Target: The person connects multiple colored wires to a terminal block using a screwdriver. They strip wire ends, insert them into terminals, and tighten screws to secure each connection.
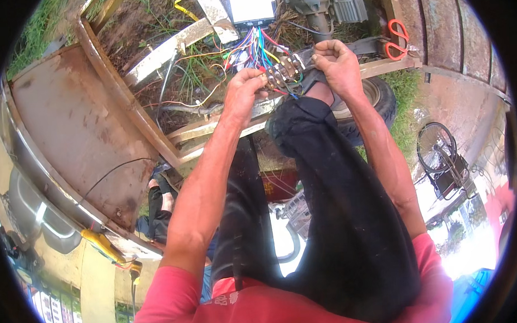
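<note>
A dark terminal block (285, 72) with rows of metal contacts lies between my two hands, above my raised knee. My left hand (245, 95) is closed, its thumb and fingers pinching the block's left end. Beside the right end, my right hand (339, 66) is held in a pinch; whatever sits between its fingertips is too small to tell. Thin coloured wires (258, 46) fan down toward the block from a pale flat box (252, 7), whose top is washed out by glare. A few blue, red and green wires loop under the block.
Red-handled scissors (397, 40) rest on the metal frame (389, 67) at right. A motor housing (316, 8) and a tyre (386, 103) are near it. Rusty sheet metal (78, 125) spans the left, with a yellow tool (102, 245) below. Another person's leg (160, 207) shows beyond my left arm.
</note>
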A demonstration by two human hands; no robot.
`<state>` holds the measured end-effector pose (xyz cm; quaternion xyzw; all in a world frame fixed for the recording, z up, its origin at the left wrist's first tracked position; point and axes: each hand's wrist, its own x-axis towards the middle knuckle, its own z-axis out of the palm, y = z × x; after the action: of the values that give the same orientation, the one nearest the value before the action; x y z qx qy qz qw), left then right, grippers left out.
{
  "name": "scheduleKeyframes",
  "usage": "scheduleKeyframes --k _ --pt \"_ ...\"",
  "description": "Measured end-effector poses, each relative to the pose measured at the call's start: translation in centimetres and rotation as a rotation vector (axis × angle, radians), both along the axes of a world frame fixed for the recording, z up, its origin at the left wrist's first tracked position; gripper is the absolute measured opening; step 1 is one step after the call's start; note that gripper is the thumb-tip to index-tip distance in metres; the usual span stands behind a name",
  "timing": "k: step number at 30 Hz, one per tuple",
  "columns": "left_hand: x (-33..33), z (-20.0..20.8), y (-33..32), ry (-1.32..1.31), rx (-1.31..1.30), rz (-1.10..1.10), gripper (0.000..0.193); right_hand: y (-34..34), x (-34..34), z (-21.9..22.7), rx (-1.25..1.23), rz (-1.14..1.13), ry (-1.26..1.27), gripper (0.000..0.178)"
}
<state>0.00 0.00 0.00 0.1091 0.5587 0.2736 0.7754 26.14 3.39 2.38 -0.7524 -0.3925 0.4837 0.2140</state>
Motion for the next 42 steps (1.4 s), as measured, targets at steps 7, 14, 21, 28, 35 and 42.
scheduleKeyframes --k 7,14,21,28,35,42 --pt "0.1 1.0 0.4 0.022 -0.010 -0.004 0.017 1.6 -1.1 2.7 -0.013 0.236 -0.331 0.023" --pt "-0.1 0.6 0.3 -0.031 0.001 0.014 0.015 3.4 -1.0 2.3 0.033 0.098 -0.116 0.030" --pt "0.0 0.6 0.3 -0.038 0.002 0.020 0.014 7.9 -2.9 -1.0 -0.212 0.642 0.117 0.037" --pt "-0.1 1.0 0.5 -0.032 -0.008 0.013 0.016 9.4 -1.0 -1.1 -0.407 0.603 0.223 0.029" --pt "-0.1 0.7 0.5 -0.051 -0.006 0.012 0.016 10.1 1.0 -0.1 -0.439 0.584 0.395 0.034" --pt "-0.7 0.5 0.5 -0.059 -0.031 -0.056 0.019 8.9 0.6 1.9 -0.455 0.371 0.546 0.034"
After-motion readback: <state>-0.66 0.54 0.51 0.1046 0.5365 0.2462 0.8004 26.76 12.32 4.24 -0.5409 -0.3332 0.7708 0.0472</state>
